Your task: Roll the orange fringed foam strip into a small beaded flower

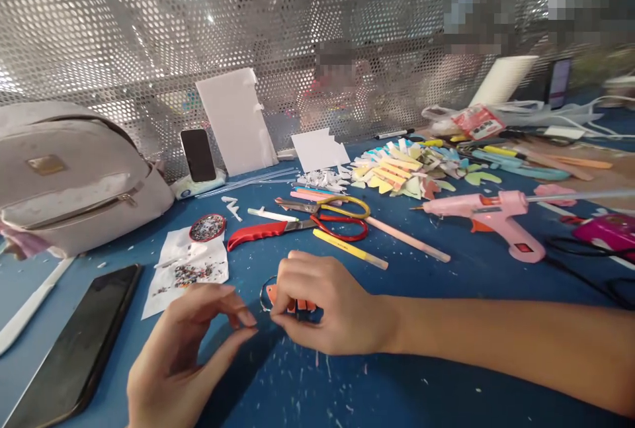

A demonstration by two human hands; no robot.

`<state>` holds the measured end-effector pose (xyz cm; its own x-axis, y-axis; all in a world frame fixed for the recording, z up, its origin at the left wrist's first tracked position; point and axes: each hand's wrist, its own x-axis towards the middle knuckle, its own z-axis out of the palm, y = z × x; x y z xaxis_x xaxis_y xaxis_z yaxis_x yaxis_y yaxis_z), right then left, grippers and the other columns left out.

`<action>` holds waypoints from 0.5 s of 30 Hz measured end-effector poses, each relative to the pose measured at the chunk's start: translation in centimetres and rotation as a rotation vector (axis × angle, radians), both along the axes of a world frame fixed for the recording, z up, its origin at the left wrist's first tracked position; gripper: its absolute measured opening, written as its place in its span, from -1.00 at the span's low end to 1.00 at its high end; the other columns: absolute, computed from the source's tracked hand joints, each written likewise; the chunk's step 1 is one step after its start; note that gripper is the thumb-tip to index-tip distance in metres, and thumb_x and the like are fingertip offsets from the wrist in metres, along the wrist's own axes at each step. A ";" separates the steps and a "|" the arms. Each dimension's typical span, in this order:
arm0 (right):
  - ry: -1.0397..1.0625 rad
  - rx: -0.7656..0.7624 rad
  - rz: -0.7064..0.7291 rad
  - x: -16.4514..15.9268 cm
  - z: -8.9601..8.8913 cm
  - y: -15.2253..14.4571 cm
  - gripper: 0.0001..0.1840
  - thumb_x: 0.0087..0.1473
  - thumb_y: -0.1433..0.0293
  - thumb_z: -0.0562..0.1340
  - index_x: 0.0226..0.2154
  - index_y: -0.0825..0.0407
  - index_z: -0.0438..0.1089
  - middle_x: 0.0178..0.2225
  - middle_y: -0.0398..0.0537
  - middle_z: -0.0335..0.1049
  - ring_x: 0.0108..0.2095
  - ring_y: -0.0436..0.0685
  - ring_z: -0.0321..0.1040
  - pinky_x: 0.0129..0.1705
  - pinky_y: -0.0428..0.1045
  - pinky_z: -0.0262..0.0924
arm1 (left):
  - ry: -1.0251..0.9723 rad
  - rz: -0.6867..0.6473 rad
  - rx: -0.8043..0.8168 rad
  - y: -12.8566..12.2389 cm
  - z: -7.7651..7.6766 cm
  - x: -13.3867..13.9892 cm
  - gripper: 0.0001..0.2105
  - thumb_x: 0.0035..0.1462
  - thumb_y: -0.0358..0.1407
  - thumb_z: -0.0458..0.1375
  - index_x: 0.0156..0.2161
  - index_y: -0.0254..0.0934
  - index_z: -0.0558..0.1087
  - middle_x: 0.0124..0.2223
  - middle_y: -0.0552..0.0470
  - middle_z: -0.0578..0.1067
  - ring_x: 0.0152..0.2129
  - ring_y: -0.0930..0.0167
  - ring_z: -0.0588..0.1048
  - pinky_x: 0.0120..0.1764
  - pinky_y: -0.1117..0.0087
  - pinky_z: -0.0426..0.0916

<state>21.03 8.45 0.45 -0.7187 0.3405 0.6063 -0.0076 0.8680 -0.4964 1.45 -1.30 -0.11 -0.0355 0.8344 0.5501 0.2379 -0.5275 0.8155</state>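
Observation:
My right hand (327,302) is closed over a small orange piece (305,305) low above the blue table. The hand hides most of this piece, and its exact kind is unclear. A thin dark loop (262,296) curves out at its left side. Just to the left, my left hand (193,348) has its thumb and index tip brought together in a pinch. Whatever lies between those tips, if anything, is too small to make out. Behind the left hand, a white paper sheet (171,259) bears a scatter of tiny dark and coloured bits (193,274).
Scissors (342,210), a red-handled cutter (262,233) and a yellow marker (350,249) lie beyond my hands. A pink glue gun (496,213) rests at right, with paper scraps (397,167) behind. Phone (74,348) and backpack (74,183) occupy the left; a perforated metal screen (278,18) closes the back.

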 end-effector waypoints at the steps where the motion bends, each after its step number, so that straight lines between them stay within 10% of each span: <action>1: 0.000 0.003 -0.002 0.0 0.0 0.0 -0.86 0.13 0.46 0.18 -0.45 0.02 0.25 -0.46 -0.17 0.26 -0.44 0.00 0.14 -0.35 -0.05 0.11 | -0.003 0.006 -0.002 0.0 0.0 0.0 -0.50 0.03 -0.69 0.20 0.02 -0.17 0.39 -0.26 0.06 0.52 -0.35 0.39 0.55 -0.25 0.40 0.53; 15: -0.012 0.005 -0.021 -0.1 0.0 0.0 -0.85 0.14 0.44 0.17 -0.46 0.01 0.24 -0.46 -0.16 0.27 -0.44 0.01 0.14 -0.37 -0.04 0.10 | 0.020 -0.003 0.021 0.3 -0.2 -0.2 -0.50 0.03 -0.69 0.20 0.02 -0.16 0.40 -0.27 0.05 0.53 -0.36 0.38 0.55 -0.27 0.38 0.55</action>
